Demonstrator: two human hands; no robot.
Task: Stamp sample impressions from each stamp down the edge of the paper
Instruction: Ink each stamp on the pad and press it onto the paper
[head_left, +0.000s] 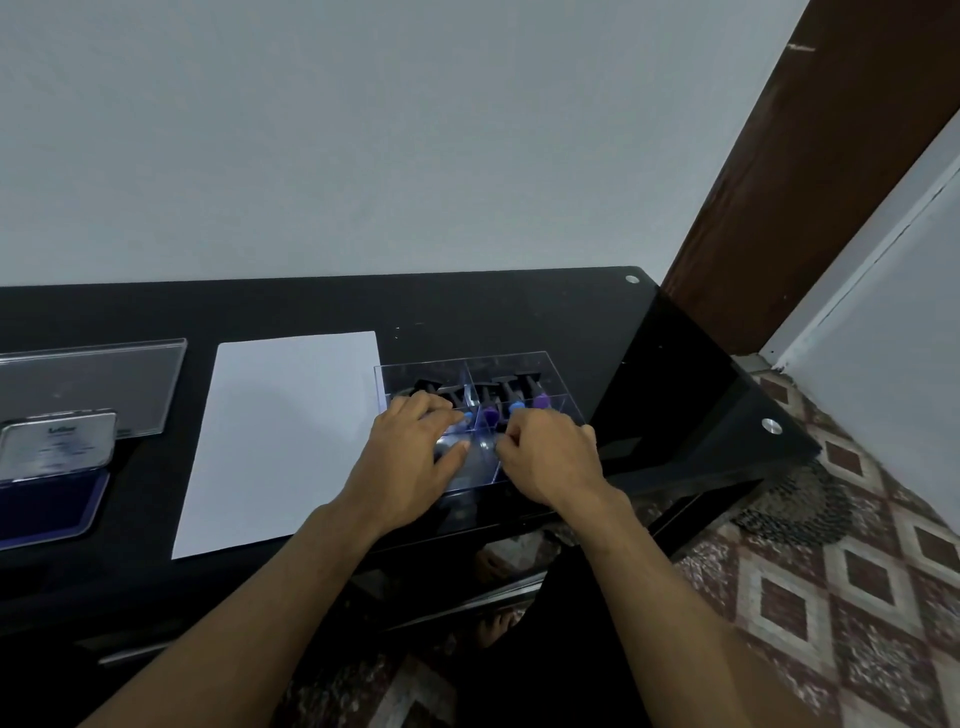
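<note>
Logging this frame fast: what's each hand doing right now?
Left hand: open, fingers resting on the clear stamp box.
Right hand: fingers curled at the box; grip cannot be told.

Single head view, looking forward-down at table (519, 312), close.

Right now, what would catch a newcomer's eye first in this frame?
Both hands meet over a clear divided box at the right of the black table: the left hand lies on it, the right hand curls beside it. Stamps with blue and purple handles lie inside. Left of it lies a blank white paper, then an open ink pad.
</note>
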